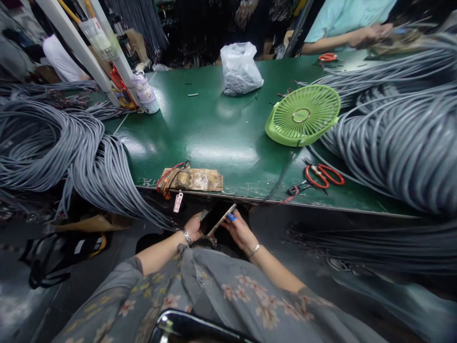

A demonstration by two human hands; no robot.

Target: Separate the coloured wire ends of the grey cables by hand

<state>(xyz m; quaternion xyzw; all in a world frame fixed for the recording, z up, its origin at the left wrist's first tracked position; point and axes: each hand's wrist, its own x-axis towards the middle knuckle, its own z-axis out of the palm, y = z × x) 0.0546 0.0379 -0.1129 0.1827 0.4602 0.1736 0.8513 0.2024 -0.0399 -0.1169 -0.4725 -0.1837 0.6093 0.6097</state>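
Below the table's front edge, over my lap, my right hand (241,232) grips a thin flat mobile phone (222,220), seen nearly edge-on and tilted. Something blue wraps one fingertip of that hand. Close by on the left, my left hand (193,226) is partly closed near the phone's lower end. A small greyish piece shows at its fingertips; I cannot make out what it is. A wooden block (203,179) with red and black wires and a pink tag (178,202) lies at the table edge just beyond my hands.
The green table (171,128) bears grey cable coils (53,143) at left and more cable (403,143) at right. Around it are a green fan (303,116), red-handled scissors (323,176), a white plastic bag (241,69) and a lilac bottle (145,93). A co-worker's hands (373,34) work opposite.
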